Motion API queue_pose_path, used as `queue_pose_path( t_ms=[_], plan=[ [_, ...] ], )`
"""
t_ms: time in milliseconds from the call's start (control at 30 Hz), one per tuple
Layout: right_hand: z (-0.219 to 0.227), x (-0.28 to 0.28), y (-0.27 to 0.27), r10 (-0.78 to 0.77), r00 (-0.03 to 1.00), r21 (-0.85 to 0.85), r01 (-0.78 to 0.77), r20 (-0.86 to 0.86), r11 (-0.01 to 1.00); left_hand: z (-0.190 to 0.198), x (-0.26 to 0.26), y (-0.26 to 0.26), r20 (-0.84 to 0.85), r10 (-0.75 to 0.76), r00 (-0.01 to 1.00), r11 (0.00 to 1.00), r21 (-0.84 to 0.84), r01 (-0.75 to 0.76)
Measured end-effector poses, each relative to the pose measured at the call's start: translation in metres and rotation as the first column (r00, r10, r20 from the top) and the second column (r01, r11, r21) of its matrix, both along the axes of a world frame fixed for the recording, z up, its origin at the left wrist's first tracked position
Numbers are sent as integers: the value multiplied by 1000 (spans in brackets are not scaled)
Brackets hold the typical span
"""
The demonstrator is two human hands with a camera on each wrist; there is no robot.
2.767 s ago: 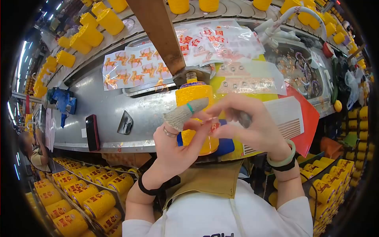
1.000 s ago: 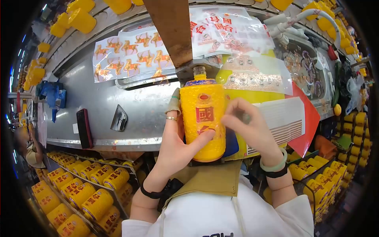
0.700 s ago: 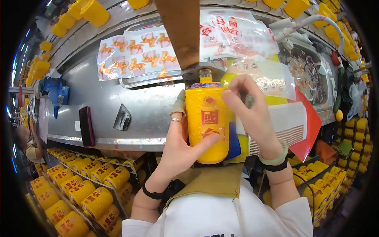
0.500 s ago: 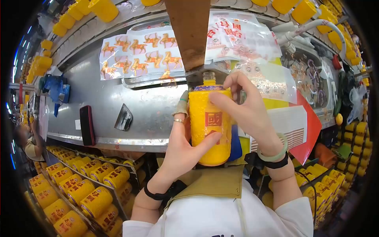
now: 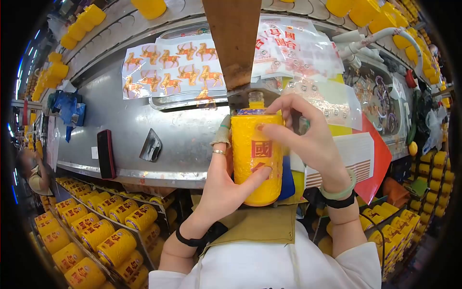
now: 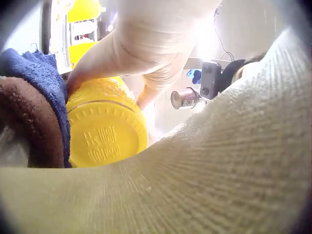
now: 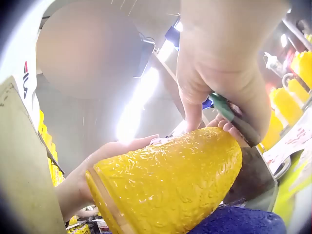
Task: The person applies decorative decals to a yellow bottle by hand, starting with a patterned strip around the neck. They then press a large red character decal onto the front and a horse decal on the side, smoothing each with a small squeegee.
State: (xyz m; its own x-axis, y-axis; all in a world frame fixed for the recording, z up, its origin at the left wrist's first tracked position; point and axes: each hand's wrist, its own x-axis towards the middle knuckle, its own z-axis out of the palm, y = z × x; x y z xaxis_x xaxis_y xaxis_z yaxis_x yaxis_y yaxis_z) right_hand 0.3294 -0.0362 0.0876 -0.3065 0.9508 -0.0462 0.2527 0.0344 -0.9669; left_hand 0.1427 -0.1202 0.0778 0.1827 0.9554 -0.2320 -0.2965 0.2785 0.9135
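Observation:
A yellow textured bottle (image 5: 257, 183) with red characters lies lengthwise before me, its clear glass neck pointing away. My left hand (image 5: 228, 185) grips it from the left, the thumb across the lower character and the fingers out of sight around its side. A grey cloth cover (image 5: 221, 135) with a green band is on the left index finger. My right hand (image 5: 305, 135) holds the bottle's upper right; its thumb presses at the small red oval near the shoulder and its other fingers reach over the shoulder. A dark green and grey piece (image 7: 234, 114) shows among the right fingers.
A wooden beam (image 5: 233, 43) rises beyond the bottle neck. Horse decal sheets (image 5: 171, 67), red-character sheets (image 5: 298, 53), a phone (image 5: 106, 154) and a metal tray (image 5: 385, 96) are about. A blue cloth pad (image 5: 286, 180) lies beneath the bottle; crates of yellow bottles (image 5: 115, 245) stand nearby.
Earlier both hands pinched a small red decal above the bottle. My left hand then took hold of the bottle's side; my right hand moved up onto its shoulder, thumb at the red oval.

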Motion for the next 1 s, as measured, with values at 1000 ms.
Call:
queue_pose_path(
  t_ms=[1000],
  plan=[
    [-37,27,-41,-9,987,-191,-22,-160,981,-5,7,57,-166,214,963,977,34,-212]
  ],
)
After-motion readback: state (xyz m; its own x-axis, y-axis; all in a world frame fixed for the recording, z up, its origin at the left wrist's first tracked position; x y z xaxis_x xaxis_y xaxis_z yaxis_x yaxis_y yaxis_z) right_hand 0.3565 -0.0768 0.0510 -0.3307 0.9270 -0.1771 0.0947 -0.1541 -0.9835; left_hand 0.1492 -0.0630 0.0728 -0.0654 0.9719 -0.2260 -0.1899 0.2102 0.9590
